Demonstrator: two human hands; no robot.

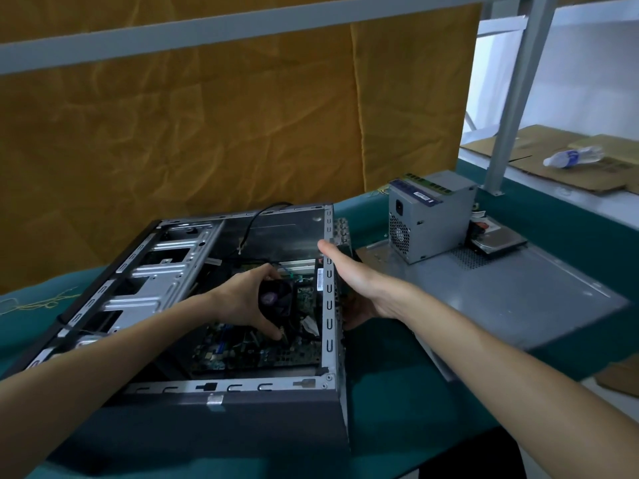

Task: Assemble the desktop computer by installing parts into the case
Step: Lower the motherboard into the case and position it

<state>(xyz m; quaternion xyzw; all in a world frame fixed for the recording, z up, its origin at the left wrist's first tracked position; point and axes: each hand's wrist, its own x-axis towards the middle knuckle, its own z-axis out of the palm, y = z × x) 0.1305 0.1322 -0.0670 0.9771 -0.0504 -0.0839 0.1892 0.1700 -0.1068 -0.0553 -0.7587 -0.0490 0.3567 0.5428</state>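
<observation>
From the head camera, the open computer case (221, 305) lies on its side on the green table cover (387, 402), its opening upward; inside it the motherboard (256, 350) lies flat on the case floor, and the black cooler fan (276, 299) sits on the board near the case's rear wall; the left hand (242, 299) reaches into the case and curls its fingers and thumb round the fan, gripping it; the right hand (359, 288) rests against the outer side of the case's rear wall (328, 305), thumb straight along the top edge, the fingers hidden behind the wall, so whether they grasp it cannot be told; a black cable (252, 223) loops inside the case beyond the fan; right of the case a grey side panel (511, 295) lies flat, bearing the power supply (428, 219) upright and a hard drive (498, 242) just beside it; the supply's label is too small to read; beyond, a plastic bottle (572, 157) lies on cardboard (539, 167); an ochre cloth (224, 133) hangs behind the case.
</observation>
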